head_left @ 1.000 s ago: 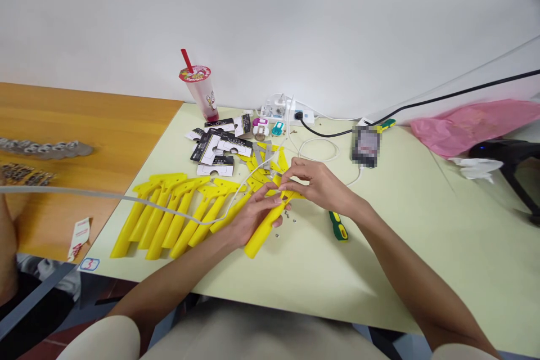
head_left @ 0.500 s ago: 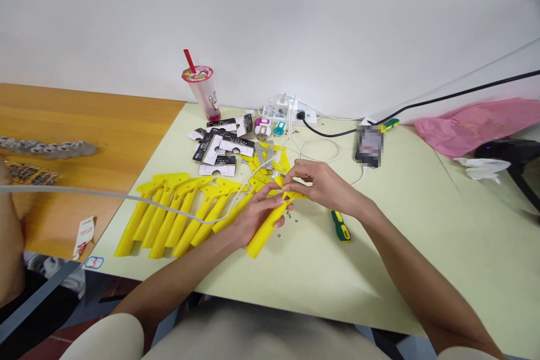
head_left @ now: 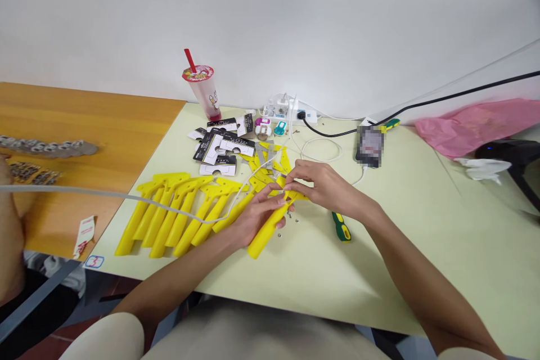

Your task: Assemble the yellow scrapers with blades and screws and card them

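My left hand [head_left: 252, 222] is wrapped around a yellow plastic handle [head_left: 265, 241], which lies slanted above the table with its wider head pointing away from me. At that head, the thumb and fingertips of my right hand [head_left: 323, 183] are pinched together; whatever small part they may hold is hidden. Several tiny metal nuts [head_left: 280, 235] are scattered on the table just beside the handle. To the left lies a row of similar yellow handles [head_left: 162, 216]. Yellow flat pieces [head_left: 284, 160] are piled beyond my fingers, with grey parts among them.
A green and yellow tool grip [head_left: 341, 229] rests right of my hands. Black and white cartons [head_left: 217, 167], a drink cup [head_left: 205, 95] and a power strip [head_left: 310, 115] stand behind. A white cable [head_left: 169, 203] crosses over the row. A phone [head_left: 369, 146] lies at the back right.
Both hands keep nearly the same place and grip. The handle and my fingers have shifted only very slightly.
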Motion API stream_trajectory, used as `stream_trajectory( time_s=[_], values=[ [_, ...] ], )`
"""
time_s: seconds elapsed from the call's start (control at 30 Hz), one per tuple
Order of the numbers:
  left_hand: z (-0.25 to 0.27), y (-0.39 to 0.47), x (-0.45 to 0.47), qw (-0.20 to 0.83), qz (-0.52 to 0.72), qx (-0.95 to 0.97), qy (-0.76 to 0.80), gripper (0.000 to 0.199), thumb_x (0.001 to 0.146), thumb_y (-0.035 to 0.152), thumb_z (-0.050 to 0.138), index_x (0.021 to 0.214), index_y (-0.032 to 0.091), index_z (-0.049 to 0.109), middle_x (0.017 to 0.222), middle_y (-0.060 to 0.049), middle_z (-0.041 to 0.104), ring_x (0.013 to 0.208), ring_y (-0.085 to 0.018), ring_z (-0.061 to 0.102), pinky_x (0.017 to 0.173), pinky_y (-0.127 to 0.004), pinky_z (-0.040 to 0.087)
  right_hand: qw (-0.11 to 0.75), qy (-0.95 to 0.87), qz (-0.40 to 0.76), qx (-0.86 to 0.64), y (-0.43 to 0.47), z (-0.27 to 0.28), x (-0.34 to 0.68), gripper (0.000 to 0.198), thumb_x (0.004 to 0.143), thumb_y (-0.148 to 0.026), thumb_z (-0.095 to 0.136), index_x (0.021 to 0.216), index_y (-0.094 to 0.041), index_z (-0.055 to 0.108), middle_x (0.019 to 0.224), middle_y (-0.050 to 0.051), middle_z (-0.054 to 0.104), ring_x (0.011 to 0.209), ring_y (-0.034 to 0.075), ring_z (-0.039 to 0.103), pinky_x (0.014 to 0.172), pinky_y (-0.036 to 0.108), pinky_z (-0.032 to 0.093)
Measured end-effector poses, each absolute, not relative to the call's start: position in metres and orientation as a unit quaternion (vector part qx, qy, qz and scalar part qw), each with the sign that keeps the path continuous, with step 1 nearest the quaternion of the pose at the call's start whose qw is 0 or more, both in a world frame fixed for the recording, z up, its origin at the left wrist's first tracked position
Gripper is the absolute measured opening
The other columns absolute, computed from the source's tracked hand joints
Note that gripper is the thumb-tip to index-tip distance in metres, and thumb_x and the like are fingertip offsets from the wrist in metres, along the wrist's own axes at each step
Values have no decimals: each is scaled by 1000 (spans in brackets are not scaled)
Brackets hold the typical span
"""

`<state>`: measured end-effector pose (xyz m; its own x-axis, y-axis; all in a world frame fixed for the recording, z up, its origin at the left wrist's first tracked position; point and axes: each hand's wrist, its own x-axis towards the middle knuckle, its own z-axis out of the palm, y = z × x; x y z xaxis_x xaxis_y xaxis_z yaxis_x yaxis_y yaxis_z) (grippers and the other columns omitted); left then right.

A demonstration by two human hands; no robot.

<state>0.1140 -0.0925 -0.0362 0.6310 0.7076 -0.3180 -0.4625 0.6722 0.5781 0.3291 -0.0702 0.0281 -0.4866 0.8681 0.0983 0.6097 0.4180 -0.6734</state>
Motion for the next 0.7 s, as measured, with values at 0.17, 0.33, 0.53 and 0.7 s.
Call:
stream_trajectory(
  time_s=[0.17,0.33,0.53,0.7],
  values=[
    [-36,-92,114,873,337,234,264,42,79,20,91,108,23,61,104,-4,67,91,-19,72,49,-21,49,222,-806,285,-469,-72,30,326,15,105,-29,66,93,-22,73,94,4,69,83,19,62,77,32,44],
    [-40,-92,113,870,339,246,260,39,83,20,89,110,24,61,105,-4,67,93,-19,72,52,-21,51,233,-749,325,-528,-71,28,325,22,97,-42,75,90,-22,69,84,0,65,75,16,54,71,32,39],
    [-43,-92,114,870,333,261,252,37,83,21,89,108,25,62,108,-4,67,93,-19,72,51,-21,50,213,-692,422,-545,-66,21,332,39,89,-57,79,97,-24,60,67,-10,35,60,12,33,56,29,26],
    [-45,-92,113,867,337,271,248,35,84,21,89,107,25,63,109,-4,68,94,-19,72,52,-21,50,198,-679,425,-565,-62,20,334,52,80,-67,84,95,-23,61,64,-11,35,57,12,32,53,29,25]
  ],
)
